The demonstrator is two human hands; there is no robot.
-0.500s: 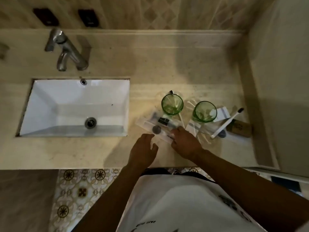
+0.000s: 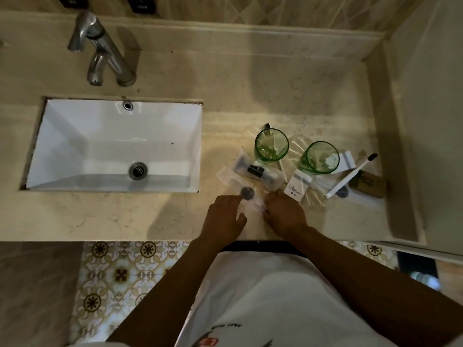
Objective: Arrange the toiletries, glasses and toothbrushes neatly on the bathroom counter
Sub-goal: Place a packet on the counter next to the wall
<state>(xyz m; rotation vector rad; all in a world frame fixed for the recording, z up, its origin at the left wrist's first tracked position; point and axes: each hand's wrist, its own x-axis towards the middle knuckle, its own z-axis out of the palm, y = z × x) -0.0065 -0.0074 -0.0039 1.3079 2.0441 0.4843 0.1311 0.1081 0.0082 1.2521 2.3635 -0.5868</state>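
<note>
Green glass tumblers (image 2: 271, 146), glossy white sink (image 2: 75, 121), chrome tap (image 2: 105, 53)

We have moved our left hand (image 2: 223, 213) forward onto the clear packet (image 2: 246, 196); our right hand (image 2: 284, 213) has drawn back to its near end.
</note>
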